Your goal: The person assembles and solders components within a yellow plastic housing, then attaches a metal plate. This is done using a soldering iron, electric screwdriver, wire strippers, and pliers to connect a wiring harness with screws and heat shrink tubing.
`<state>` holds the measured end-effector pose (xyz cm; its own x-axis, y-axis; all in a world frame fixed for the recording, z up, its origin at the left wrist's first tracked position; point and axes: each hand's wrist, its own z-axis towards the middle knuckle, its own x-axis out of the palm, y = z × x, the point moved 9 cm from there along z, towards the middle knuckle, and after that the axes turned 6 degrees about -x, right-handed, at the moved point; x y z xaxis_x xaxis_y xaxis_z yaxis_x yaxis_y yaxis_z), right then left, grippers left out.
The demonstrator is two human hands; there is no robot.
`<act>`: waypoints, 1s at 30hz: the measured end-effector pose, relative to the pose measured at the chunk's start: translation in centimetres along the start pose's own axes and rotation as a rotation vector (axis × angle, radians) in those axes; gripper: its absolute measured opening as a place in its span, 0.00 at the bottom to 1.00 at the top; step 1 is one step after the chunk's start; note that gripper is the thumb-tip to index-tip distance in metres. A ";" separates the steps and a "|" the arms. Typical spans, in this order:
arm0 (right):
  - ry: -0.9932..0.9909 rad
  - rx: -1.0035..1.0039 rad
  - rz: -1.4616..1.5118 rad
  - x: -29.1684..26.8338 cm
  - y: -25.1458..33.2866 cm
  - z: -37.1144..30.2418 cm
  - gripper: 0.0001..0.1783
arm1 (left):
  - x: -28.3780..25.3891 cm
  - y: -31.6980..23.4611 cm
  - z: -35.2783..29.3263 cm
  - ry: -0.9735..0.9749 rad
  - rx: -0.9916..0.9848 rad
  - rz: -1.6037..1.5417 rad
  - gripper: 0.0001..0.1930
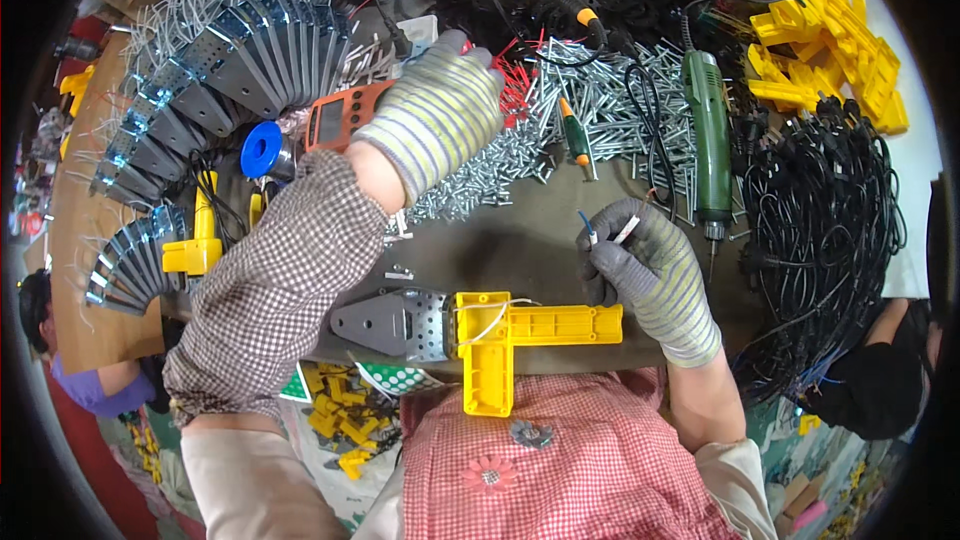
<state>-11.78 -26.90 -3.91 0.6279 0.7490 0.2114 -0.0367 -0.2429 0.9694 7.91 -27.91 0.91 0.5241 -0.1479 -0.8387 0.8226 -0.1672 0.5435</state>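
Observation:
My right hand [655, 275], in a grey glove with yellow stripes, pinches thin wire ends [627, 230], one blue and one with a white sleeve, above the table's near side. Farther off to the left, my gloved left hand [432, 115] reaches over the orange device [340, 117] toward a small heap of red pieces [515, 90]. Its fingertips are mostly hidden behind the hand. In front of me lies an open yellow T-shaped plastic housing [487, 365]. A perforated grey metal plate [390, 325] joins its left side, and a white wire loops over it.
Silver screws [640, 105] are heaped at the back, beside a green electric screwdriver [707, 130]. Bundled black cables [820, 210] and yellow plastic parts [835, 40] crowd the right. Grey metal plates [225, 70] line the left, near a blue spool [262, 149]. Other people sit at both sides.

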 end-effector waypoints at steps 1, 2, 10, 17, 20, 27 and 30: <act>0.008 -0.002 0.039 0.1 -0.2 0.0 0.07 | 0.0 0.2 0.4 -0.056 -0.037 -0.018 0.07; 0.008 -0.002 0.038 0.2 0.0 0.0 0.07 | 0.4 0.2 0.4 -0.058 -0.038 -0.019 0.07; 0.020 -0.189 0.062 0.1 0.9 -0.2 0.12 | -0.8 1.2 -1.4 -0.148 -0.062 -0.117 0.04; -0.114 -0.114 -0.210 3.3 4.5 0.9 0.09 | -3.6 0.8 -10.1 -0.344 -0.846 -1.791 0.26; -0.059 -0.120 -0.287 5.4 4.5 1.4 0.10 | -3.8 -1.3 -11.6 -0.293 -0.900 -1.967 0.33; -0.064 -0.283 -0.458 6.1 5.6 1.1 0.07 | -4.8 -1.3 -14.8 -0.528 -0.930 -1.878 0.23; -0.045 -0.317 -0.525 6.0 5.5 1.1 0.06 | -7.2 -0.9 -14.2 -0.389 -0.565 -1.141 0.19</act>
<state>-7.37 -24.45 2.53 0.6569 0.6901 -0.3036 0.0620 0.3519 0.9340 6.57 -12.83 5.96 -0.5342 -0.4797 -0.6961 0.7835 0.0281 -0.6207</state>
